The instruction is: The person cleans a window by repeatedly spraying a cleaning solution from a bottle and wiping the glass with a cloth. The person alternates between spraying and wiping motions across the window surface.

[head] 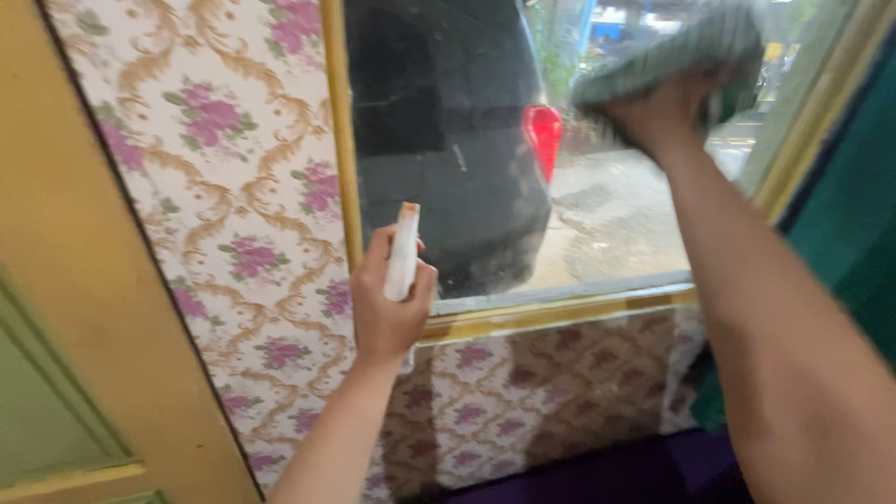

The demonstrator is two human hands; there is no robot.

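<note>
Up close at a window, one hand holds a spray bottle and the other presses a cloth to the glass.

The left hand (390,303) is clenched around a small white spray bottle (403,252), held upright with its orange-tinted top just in front of the lower left corner of the window pane (448,121), beside the gold window frame (341,140). The right hand (665,110) is raised to the upper right of the pane, fingers grasping a green cloth (677,51) that lies flat against the glass and looks blurred. Through the pane a dark vehicle (457,187) with a red tail light (543,135) stands on wet ground. Floral wallpaper (224,187) with pink flowers and gold scrolls covers the wall left of and below the frame, and a yellow door edge (65,243) runs down the far left.
</note>
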